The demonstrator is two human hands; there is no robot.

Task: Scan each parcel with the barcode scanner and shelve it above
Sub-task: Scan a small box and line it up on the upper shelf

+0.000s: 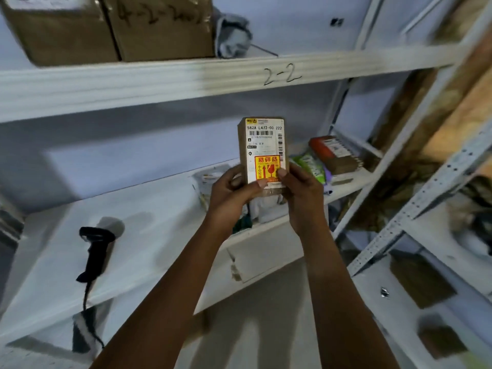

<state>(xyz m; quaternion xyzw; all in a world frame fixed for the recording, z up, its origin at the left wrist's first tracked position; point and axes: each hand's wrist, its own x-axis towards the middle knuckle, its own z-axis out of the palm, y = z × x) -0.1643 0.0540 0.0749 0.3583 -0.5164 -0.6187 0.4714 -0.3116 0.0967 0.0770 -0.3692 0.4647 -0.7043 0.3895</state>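
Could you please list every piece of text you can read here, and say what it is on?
"2-2": shelf beam, handwritten.
"582A L472-00 222": shipping label on the parcel.
"易碎品": fragile sticker, same parcel.
Cardboard box handwriting starts "4-2-2", rest blurred; label small print unreadable.

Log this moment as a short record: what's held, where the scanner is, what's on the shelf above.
held: parcel, upright, label toward camera
left hand: grips its lower left edge
right hand: grips its lower right edge
barcode scanner: lying on lower shelf, left, untouched
upper shelf: marked 2-2, holds cardboard boxes
also: more parcels on lower shelf, right
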